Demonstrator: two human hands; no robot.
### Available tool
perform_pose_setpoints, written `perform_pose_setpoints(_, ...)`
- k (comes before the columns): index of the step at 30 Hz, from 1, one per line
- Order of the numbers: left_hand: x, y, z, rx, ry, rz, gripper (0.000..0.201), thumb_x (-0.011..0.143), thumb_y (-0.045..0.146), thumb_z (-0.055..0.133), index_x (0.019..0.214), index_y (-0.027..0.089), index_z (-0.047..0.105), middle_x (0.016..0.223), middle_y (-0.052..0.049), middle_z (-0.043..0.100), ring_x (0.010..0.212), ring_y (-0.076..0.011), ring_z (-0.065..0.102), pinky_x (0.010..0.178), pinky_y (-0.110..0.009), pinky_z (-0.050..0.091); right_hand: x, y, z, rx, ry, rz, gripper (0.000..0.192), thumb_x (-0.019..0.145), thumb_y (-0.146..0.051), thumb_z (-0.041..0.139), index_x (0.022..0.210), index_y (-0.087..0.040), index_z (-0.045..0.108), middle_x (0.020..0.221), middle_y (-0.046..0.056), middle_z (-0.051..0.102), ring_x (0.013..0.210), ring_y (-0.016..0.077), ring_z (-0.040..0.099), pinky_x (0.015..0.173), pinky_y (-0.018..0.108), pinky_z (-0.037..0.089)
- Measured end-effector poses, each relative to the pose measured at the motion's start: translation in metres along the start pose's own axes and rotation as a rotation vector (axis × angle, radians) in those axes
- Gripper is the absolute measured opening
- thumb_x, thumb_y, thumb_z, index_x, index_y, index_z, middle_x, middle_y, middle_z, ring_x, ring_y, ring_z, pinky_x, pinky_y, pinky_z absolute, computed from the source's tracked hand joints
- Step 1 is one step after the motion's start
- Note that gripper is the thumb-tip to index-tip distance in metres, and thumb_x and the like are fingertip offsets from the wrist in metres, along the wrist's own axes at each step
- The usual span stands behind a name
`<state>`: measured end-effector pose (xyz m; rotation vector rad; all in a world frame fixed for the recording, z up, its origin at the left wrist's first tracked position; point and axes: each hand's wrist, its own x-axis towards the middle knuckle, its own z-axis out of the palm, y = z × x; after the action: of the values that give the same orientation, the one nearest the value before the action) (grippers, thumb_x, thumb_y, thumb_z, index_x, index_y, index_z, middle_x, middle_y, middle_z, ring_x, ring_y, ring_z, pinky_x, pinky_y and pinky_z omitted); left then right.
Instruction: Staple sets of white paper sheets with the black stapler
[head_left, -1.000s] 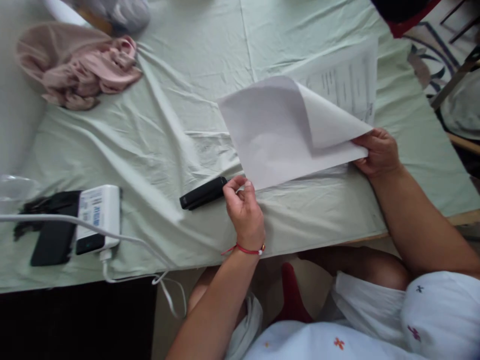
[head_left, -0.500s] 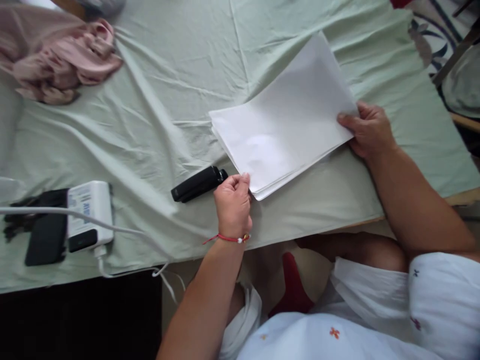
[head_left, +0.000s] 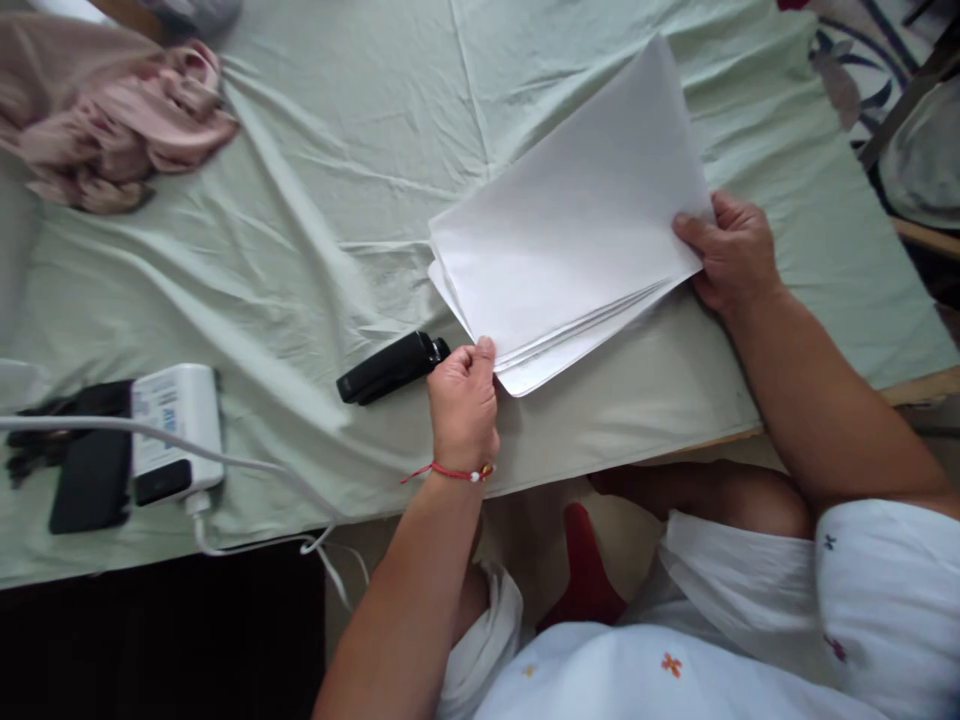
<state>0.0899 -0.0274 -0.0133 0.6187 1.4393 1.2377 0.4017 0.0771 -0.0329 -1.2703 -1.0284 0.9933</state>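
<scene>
Nearest us: our left hand (head_left: 463, 400), red string at the wrist, fingers curled and pinching the near corner of the paper stack (head_left: 570, 220). Thumb and forefinger are closed on the corner; the rest of the hand is loosely folded.

Just left of that hand, touching or nearly so: black stapler (head_left: 391, 367), lying flat on the green sheet (head_left: 360, 130).

Our right hand (head_left: 731, 250) grips the stack's right corner, thumb on top, fingers under. The stack sits on the sheet near the table edge, its right side lifted a little, and the lower edges are fanned apart, not squared.

Far left: white power bank (head_left: 176, 425) with a cable, next to a black phone (head_left: 90, 480). Far back left: pink cloth (head_left: 112, 110), bunched.

Risks as we judge them:
- Sheets are already splayed and held only at two corners, so loose pinches could let the lower sheets slide out.
- The wrinkled sheet gives a soft, uneven base, so squaring the edges on it may skew them.
- The stapler sits right by the left knuckles, so a sideways move could knock it.
</scene>
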Motion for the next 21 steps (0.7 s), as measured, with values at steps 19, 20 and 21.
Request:
perform_pose_setpoints(19, -0.0023, 0.0044, 0.0011, 0.041, -0.081, -0.021, 0.055, 0.076, 0.045, 0.103, 0.067, 0.020, 0.056, 0.057, 0.009, 0.039, 0.050, -0.0059, 0.029, 0.044, -0.020, 0.017, 0.0035, 0.0019, -0.0044, -0.030, 0.061, 0.021, 0.040, 0.073, -0.044, 0.102, 0.096, -0.027, 0.075, 0.110, 0.006, 0.084, 0.104, 0.0243, 0.077, 0.084, 0.037, 0.065)
perform_pose_setpoints(20, -0.0022, 0.0047, 0.0019, 0.044, -0.066, -0.027, 0.057, 0.078, 0.048, 0.102, 0.066, 0.020, 0.054, 0.056, 0.008, 0.039, 0.049, -0.0058, 0.028, 0.043, -0.020, 0.017, 0.0034, 0.0017, -0.0042, -0.032, 0.059, 0.021, 0.041, 0.072, -0.045, 0.102, 0.096, -0.027, 0.074, 0.109, 0.006, 0.084, 0.104, 0.0248, 0.077, 0.084, 0.037, 0.065)
perform_pose_setpoints(21, -0.0023, 0.0054, 0.0030, 0.042, -0.056, -0.037, 0.059, 0.080, 0.050, 0.101, 0.065, 0.021, 0.052, 0.056, 0.008, 0.039, 0.049, -0.0057, 0.028, 0.043, -0.020, 0.018, 0.0033, 0.0016, -0.0042, -0.030, 0.054, 0.021, 0.042, 0.071, -0.047, 0.102, 0.096, -0.027, 0.074, 0.108, 0.006, 0.084, 0.105, 0.0254, 0.078, 0.084, 0.038, 0.065)
